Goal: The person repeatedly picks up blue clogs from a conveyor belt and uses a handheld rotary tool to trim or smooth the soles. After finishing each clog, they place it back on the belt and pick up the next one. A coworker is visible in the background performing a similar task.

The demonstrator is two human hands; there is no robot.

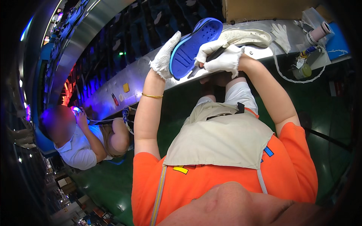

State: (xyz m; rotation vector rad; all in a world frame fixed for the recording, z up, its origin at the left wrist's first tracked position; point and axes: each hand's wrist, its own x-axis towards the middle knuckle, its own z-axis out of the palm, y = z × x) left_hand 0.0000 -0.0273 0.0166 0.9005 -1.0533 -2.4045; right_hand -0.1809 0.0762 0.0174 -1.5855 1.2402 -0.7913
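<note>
My left hand (pixel 165 56), in a white knit glove, grips the left edge of a blue shoe sole (pixel 194 49). The sole is tilted, its grooved, hole-dotted face showing and a lighter blue rim along its side. Close against its right edge is my gloved right hand (pixel 222 60), fingers closed round a slim dark-handled tool (pixel 193 71); whether it is a brush or a blade I cannot make out. Just beyond that hand lies a cream shoe sole (pixel 250 37) with small holes, partly covered by the glove.
A metal ledge (pixel 139 77) runs before me beside a conveyor with dark pieces (pixel 113 49). Rightward lie a spare white glove (pixel 281 37), a pink spool (pixel 318 32), a jar (pixel 302 71) and a white cord (pixel 290 80). At left sits a co-worker (pixel 83 139). A yellow block (pixel 126 87) rests on the ledge.
</note>
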